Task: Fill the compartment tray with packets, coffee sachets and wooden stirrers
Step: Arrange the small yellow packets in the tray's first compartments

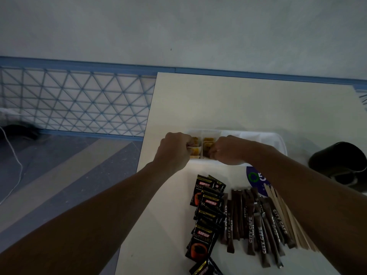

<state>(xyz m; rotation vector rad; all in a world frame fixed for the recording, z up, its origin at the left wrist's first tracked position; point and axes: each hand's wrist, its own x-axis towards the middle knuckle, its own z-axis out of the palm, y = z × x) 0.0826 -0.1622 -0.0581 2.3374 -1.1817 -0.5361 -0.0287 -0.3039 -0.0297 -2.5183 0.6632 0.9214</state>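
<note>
A white compartment tray (264, 136) lies on the table ahead of me. Its two leftmost compartments hold yellow packets (208, 140). My left hand (174, 149) pinches packets in the far-left compartment. My right hand (228, 150) grips packets in the compartment beside it. Black Kopiko coffee sachets (206, 215) lie in a loose pile nearer me. Brown City Cafe sugar sticks (256, 225) lie to their right. Wooden stirrers (286, 215) lie at the right of the sticks, partly under my right forearm.
The white table (238, 104) stands against a grey wall. A black cup (337, 161) lies at the right edge. A blue round sticker (256, 179) shows below the tray. Floor with a white cable (15, 161) lies to the left.
</note>
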